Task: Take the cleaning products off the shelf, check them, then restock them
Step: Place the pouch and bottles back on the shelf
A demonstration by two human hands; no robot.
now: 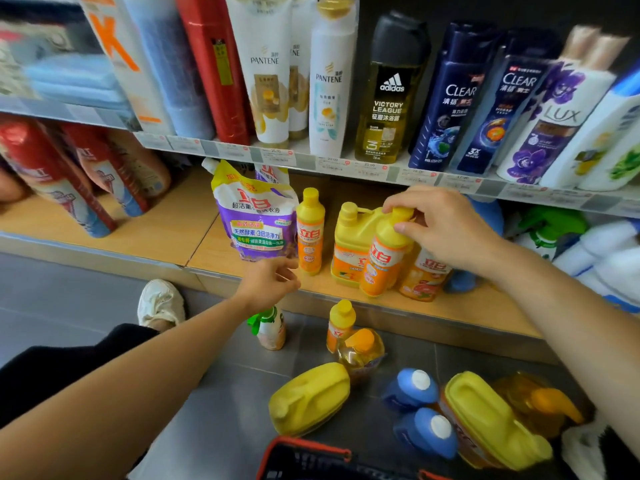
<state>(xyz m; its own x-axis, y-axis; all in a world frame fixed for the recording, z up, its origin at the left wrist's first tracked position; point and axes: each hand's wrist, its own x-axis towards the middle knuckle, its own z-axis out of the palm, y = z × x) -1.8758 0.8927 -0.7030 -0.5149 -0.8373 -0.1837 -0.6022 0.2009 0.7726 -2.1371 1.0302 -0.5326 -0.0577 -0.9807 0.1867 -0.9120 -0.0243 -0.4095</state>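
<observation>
The right hand (440, 230) pinches the yellow soap bottle (386, 258) at its cap and neck, thumb in front and fingers curled over the top. The bottle leans on the wooden shelf (156, 230), well to the right of the purple pouch (256, 220) and against a squat jug (353, 237). The left hand (272, 277) hangs just below the pouch, fingers loosely curled and apparently holding nothing.

Whether lifting or replacing it, a grip at the neck rather than the cap alone seems safer. Its base should sit flat and its label face out. The smooth, glossy plastic looks slippery, while the pouch is soft and crinkled. Below the pouch, rounded yellow jugs (310, 398) and blue bottles (412, 388) lie on the grey floor.
</observation>
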